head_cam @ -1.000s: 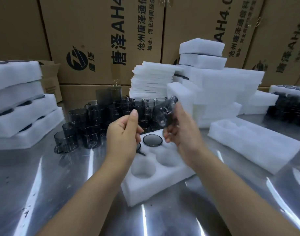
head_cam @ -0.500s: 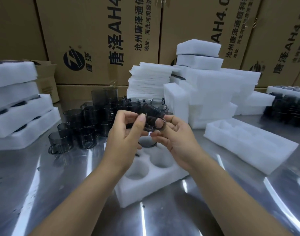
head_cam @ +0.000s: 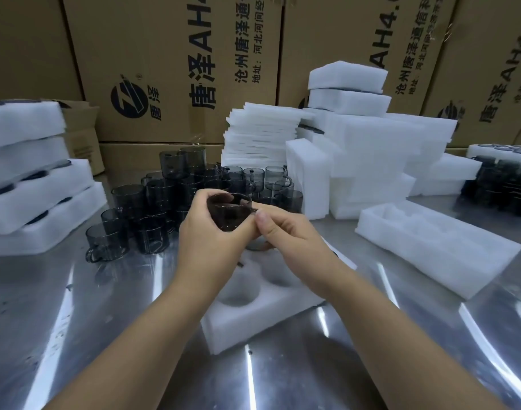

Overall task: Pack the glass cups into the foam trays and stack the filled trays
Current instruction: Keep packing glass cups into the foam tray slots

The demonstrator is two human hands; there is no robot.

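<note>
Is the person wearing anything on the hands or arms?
Nothing shows. The left hand and right hand are ungloved, no rings visible; both forearms are bare to the frame edge, no sleeve, watch or bracelet. The visible thumbnail is short, unpainted.

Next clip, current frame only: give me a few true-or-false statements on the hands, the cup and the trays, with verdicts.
1. The left hand and the right hand together hold one dark glass cup. True.
2. That cup already sits in a pocket of the foam tray. False: it is held above the tray.
3. Every pocket of that tray is filled. False: the two nearest pockets are empty.
4. Loose cups stand on the metal table beyond the left hand. True.
5. The long foam tray on the right is full of cups. False: its pockets show no cups.
</note>
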